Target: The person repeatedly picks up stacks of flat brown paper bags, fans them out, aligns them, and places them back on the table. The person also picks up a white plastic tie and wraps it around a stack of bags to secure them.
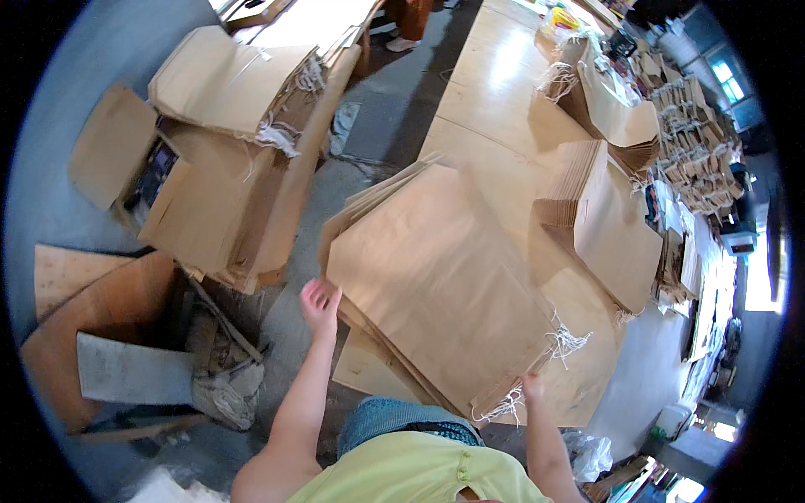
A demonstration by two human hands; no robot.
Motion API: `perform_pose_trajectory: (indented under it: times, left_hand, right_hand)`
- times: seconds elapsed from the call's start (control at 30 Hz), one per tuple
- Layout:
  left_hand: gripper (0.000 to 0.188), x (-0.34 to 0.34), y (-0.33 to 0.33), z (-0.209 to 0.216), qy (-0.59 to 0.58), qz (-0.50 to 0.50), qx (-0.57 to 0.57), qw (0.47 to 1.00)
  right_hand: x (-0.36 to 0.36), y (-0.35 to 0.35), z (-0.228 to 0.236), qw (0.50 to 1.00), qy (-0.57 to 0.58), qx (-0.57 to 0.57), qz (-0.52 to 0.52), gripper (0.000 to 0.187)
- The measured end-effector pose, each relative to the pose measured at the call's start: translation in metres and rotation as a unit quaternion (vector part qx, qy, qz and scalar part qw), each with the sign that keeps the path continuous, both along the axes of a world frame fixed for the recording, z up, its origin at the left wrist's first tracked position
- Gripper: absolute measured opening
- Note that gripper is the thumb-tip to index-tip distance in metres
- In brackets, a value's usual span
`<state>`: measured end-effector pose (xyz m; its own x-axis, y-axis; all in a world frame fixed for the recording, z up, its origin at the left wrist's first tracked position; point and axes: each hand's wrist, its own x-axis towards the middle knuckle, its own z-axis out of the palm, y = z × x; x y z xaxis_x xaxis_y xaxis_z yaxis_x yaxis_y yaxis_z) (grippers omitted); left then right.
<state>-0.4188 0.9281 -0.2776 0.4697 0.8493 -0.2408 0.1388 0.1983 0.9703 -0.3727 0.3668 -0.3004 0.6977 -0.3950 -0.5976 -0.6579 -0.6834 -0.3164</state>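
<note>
A thick stack of large brown paper bags (428, 277) lies at a slant in front of me, its left side jutting past the table edge. White string handles (568, 342) hang loose at its right end. At the stack's left corner is my left hand (320, 307), fingers loosely bent and thumb apart, touching or very near the paper edge. My right hand (533, 386) is closed at the right edge, between two bunches of string. It seems to pinch the bag edge there, though its fingertips are partly hidden.
The plywood table (478, 101) carries another folded stack of brown bags (604, 226) on the right, with more beyond it. Brown paper stacks (226, 80) rest on a bench to the left. Below them stands a curved wooden panel (109, 314). Someone's foot (404, 44) shows at the far end.
</note>
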Motion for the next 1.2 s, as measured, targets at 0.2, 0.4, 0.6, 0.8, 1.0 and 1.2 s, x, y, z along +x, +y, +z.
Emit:
perform_pose_trajectory:
  times: [0.2,0.4,0.6,0.8,1.0,1.2]
  left_hand:
    - [0.073,-0.050,-0.009,-0.049,0.143,-0.141,-0.442,0.874]
    - [0.075,-0.097,-0.001,-0.143,0.253,-0.209,-0.443,0.834]
    - [0.058,-0.036,-0.013,-0.032,0.459,-0.410,-0.216,0.758]
    - [0.031,-0.061,-0.040,-0.034,0.266,-0.304,-0.201,0.892]
    - [0.044,-0.100,-0.061,-0.071,0.017,0.006,-0.493,0.870]
    - [0.042,-0.116,-0.065,-0.027,-0.009,-0.008,-0.562,0.827]
  right_hand:
    - [0.177,0.077,-0.002,0.968,-0.167,0.007,0.190,0.043]
    - [0.319,0.233,-0.028,0.940,-0.172,0.137,0.262,0.042]
    - [0.361,0.309,-0.065,0.948,-0.208,0.094,0.223,0.035]
    - [0.339,0.319,-0.043,0.957,-0.084,0.127,0.248,0.048]
    - [0.287,0.338,-0.032,0.932,-0.055,0.218,0.284,0.051]
    - [0.248,0.341,0.070,0.909,-0.137,0.254,0.301,0.059]
